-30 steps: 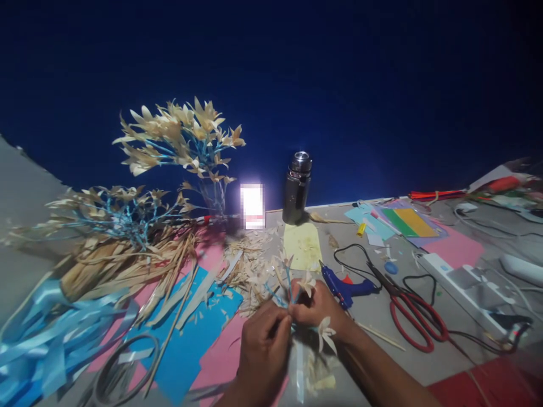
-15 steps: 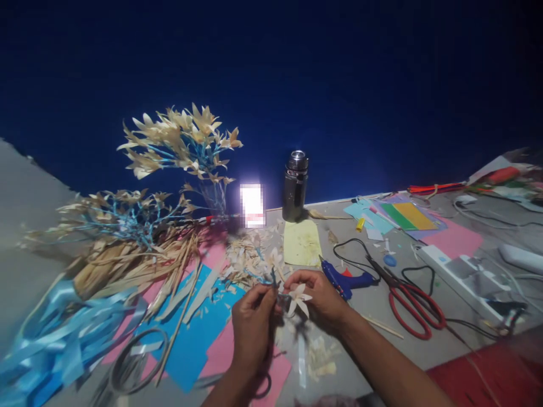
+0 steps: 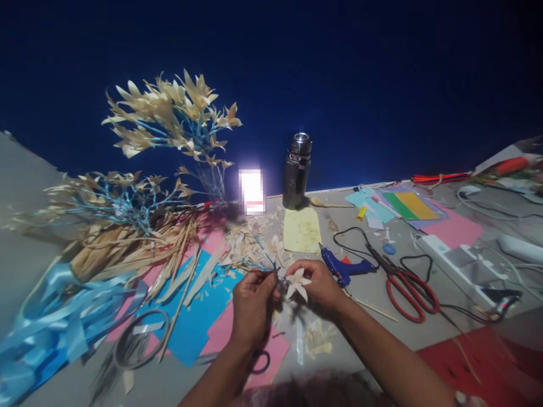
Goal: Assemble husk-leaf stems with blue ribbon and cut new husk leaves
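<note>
My left hand (image 3: 253, 302) is closed in a pinch on the bluish stem of a flower spray, near the table's middle. A cream artificial flower (image 3: 298, 284) with pointed petals faces up at my right hand (image 3: 321, 287). The fingers of that hand are closed behind the bloom, on its stem as far as I can see; the fingertips are partly hidden. Thin blue-wrapped branches (image 3: 263, 249) rise beyond my left hand. Cream petal scraps (image 3: 244, 244) lie just past both hands.
A blue glue gun (image 3: 345, 269) and red-handled scissors (image 3: 413, 297) lie to the right, near a white power strip (image 3: 460, 271). A dark flask (image 3: 297, 175) stands behind yellow paper (image 3: 302, 230). Finished flower sprays (image 3: 182, 113), blue ribbon (image 3: 72, 316) and a tape roll (image 3: 142, 339) are left.
The camera view has tilted, so most table things sit higher in the picture. Both hands keep hold of the spray, and the cream flower has turned slightly.
</note>
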Available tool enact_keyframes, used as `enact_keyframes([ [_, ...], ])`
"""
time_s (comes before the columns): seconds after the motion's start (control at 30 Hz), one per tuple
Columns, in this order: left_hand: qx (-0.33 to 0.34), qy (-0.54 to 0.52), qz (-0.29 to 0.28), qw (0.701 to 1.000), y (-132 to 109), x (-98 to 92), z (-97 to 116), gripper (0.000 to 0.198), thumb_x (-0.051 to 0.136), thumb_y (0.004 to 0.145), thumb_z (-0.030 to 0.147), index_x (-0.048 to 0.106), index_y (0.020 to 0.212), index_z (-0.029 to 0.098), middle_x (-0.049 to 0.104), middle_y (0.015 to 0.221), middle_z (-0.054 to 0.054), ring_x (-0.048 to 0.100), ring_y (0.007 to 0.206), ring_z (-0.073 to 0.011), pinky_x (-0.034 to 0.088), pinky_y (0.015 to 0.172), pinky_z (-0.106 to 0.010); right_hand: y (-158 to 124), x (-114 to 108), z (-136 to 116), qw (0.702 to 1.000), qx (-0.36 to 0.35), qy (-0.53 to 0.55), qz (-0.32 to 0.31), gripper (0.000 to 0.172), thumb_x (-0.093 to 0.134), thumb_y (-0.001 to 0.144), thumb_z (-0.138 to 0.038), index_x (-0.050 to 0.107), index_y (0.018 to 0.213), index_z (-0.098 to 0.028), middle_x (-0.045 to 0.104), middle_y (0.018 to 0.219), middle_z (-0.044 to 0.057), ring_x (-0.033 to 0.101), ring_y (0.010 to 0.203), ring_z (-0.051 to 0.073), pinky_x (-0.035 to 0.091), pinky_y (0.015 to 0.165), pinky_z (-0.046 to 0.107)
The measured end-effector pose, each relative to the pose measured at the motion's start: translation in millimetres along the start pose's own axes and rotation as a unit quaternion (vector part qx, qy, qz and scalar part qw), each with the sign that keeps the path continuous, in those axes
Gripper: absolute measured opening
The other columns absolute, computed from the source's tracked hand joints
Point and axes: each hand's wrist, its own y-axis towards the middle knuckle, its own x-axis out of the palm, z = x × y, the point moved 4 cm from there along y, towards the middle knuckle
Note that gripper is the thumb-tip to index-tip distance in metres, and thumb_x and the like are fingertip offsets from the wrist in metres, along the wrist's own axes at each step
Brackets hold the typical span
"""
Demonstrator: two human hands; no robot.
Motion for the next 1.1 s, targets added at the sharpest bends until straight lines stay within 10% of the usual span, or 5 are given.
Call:
enact_keyframes([
  [0.33,-0.078,-0.029,-0.087,0.993,-6.5,9.1,2.6,0.032,0.089,0.059,0.033,0.062,0.062,0.017,0.057,0.048,0.005,0.046,0.037,-0.0075,0.037,0.039,-0.018,-2.1,0.6,-11.8,0.993,-0.061,-0.073,-0.064,0.010,0.073,0.076,-0.026,0.072,0.072,-0.016,0.065,0.070,0.001,0.056,0.067,0.015,0.045,0.064,0.026],
  [0.67,0.051,0.132,-0.064,0.988,-4.7,1.6,6.6,0.020,0.082,0.071,0.034,0.074,0.069,0.016,0.071,0.067,-0.002,0.062,0.063,-0.0161,0.050,0.062,-0.026,-1.3,3.8,-35.8,0.985,-0.145,-0.060,-0.067,0.029,0.087,0.070,-0.039,0.070,0.065,-0.016,0.061,0.072,0.001,0.056,0.069,0.016,0.045,0.065,0.026],
  [0.87,0.104,0.198,-0.145,0.964,1.6,-2.5,18.8,0.024,0.076,0.081,0.042,0.079,0.083,0.018,0.072,0.090,-0.007,0.065,0.091,-0.0225,0.050,0.082,-0.030,8.0,-5.9,-38.4,0.992,-0.025,0.043,-0.117,0.038,0.094,0.061,-0.040,0.070,0.072,-0.015,0.063,0.068,-0.001,0.054,0.060,0.012,0.044,0.059,0.024],
  [1.1,-0.023,0.179,-0.186,0.966,2.6,-7.1,20.3,0.029,0.085,0.072,0.043,0.076,0.078,0.016,0.072,0.076,-0.005,0.062,0.072,-0.0191,0.048,0.069,-0.030,16.2,0.4,-39.8,0.981,0.031,0.041,-0.188,0.039,0.095,0.060,-0.041,0.072,0.075,-0.014,0.070,0.074,0.001,0.060,0.064,0.013,0.048,0.065,0.026],
])
